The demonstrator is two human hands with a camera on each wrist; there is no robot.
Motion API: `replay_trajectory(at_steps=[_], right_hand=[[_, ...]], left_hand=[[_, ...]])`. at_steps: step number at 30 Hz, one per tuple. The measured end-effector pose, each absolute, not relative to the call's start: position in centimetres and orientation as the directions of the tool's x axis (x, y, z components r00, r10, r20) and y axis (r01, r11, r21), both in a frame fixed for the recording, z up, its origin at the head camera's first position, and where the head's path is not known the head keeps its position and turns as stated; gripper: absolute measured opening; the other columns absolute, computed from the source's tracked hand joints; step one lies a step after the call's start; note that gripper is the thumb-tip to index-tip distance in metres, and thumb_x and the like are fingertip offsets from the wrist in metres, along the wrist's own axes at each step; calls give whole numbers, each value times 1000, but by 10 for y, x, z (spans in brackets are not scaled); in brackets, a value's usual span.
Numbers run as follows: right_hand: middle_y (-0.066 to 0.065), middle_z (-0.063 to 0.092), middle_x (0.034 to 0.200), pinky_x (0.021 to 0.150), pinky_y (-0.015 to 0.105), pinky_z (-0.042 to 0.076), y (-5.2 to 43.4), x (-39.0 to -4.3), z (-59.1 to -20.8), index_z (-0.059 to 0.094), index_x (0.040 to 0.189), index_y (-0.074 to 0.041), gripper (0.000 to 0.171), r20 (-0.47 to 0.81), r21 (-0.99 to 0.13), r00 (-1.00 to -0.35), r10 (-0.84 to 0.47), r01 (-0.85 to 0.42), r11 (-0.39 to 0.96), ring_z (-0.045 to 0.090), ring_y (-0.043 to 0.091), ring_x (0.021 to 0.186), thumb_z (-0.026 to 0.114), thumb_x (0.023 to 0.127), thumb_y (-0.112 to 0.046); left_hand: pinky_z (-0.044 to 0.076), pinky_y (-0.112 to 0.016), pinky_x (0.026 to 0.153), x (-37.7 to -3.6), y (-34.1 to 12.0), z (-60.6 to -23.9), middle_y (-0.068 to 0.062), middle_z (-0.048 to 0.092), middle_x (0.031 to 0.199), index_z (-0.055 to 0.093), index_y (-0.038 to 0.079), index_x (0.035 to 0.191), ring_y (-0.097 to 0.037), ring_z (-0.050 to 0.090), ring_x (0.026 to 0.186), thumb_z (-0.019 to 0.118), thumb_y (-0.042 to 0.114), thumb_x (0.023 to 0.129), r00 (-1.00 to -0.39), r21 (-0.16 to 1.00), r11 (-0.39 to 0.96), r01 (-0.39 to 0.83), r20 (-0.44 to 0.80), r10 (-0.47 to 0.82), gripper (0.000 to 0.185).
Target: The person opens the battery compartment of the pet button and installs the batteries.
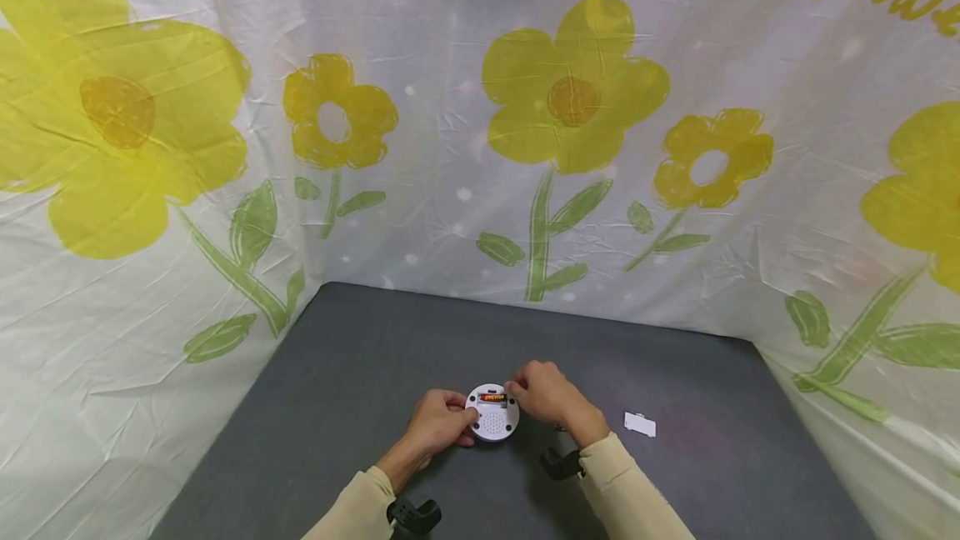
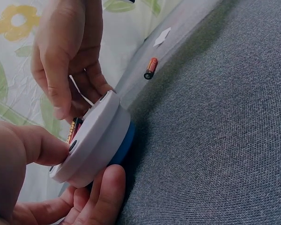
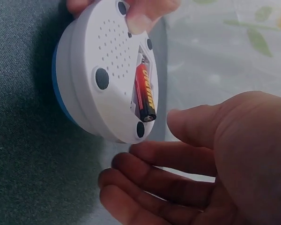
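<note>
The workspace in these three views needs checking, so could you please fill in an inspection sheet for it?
Surface: grey fabric-covered table, flat.
Job's things: round white device with a blue underside, held tilted on edge, battery bay open; one battery seated in the bay.
Clutter: loose battery lying on the table; small white cover piece lying to the right of the hands.
Grippers: left hand grips the device by its rim; right hand at the device's battery end, fingers relaxed, holding nothing.
Cables: nothing seen.
Surroundings: white sheet with yellow flowers hung behind and at both sides; black wrist camera mounts.
</note>
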State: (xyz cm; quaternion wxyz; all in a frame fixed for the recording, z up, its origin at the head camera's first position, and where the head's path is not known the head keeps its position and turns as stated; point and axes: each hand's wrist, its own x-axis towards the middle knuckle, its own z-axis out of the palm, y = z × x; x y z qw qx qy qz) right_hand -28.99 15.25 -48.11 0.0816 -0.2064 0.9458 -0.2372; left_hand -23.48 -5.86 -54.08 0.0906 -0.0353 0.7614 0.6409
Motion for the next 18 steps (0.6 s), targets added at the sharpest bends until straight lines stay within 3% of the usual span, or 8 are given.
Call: replay_trajectory(at_steps=[7,18], right_hand=[[1,79,85,57,27,46,153,-288,-485,86,100,-4,21,-55,-484,-888,-457,-377,790,54,10,66,72,104,-19],[6,81,91,62,30,55,151,-286,-486,86,101,-3,19,-41,-519,-905,-422,-342,784,63,10,72,76,100,-19]], left_hand=[[66,-30,60,-235,-58,-542,-8,79,86,69,-12,118,-12,71,64,72,5,93,-980,970,171,-174,-188,68,30],[66,-30,60,-235,-59,-542,-7,78,85,71,-8,115,-12,71,63,73,5,93,-981,972,166,-169,-182,68,26]])
